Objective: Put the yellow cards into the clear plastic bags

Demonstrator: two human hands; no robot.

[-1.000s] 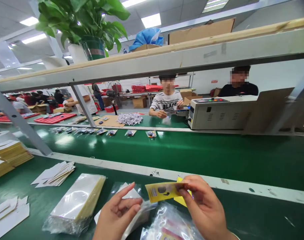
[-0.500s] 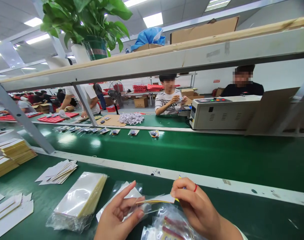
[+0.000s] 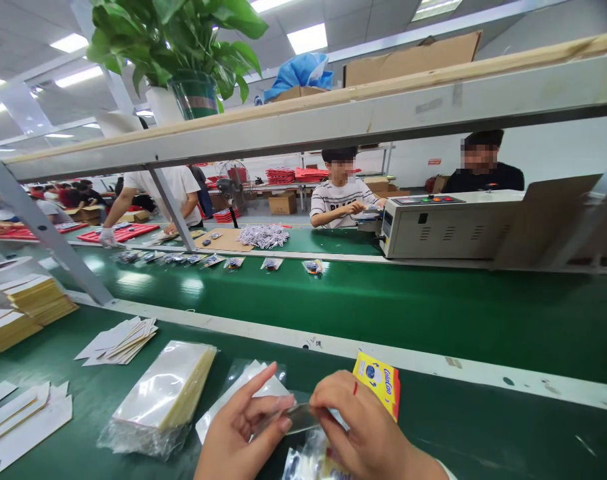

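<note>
My left hand [image 3: 248,427] pinches one end of a small clear plastic bag [image 3: 301,419] between thumb and fingers, with its index finger stretched out. My right hand [image 3: 363,427] is closed at the bag's other end, its fingertips on a thin card that is mostly hidden by the hand and the bag. Beyond the right hand lies a yellow printed card [image 3: 376,380] with a red edge. Below both hands are several clear packets [image 3: 303,461], partly covered. White cards in clear film [image 3: 264,381] lie behind my left hand.
A plastic-wrapped stack of cards [image 3: 160,390] stands to the left, near loose white cards [image 3: 118,341] and taller card stacks [image 3: 36,300]. Across a pale rail [image 3: 223,325], small packets [image 3: 272,265] sit on the green conveyor belt [image 3: 433,313]. Co-workers and a boxy machine [image 3: 448,227] are beyond.
My right hand has moved left, closer to my left hand, and the card between them now shows far less. The yellow card behind it has come into view.
</note>
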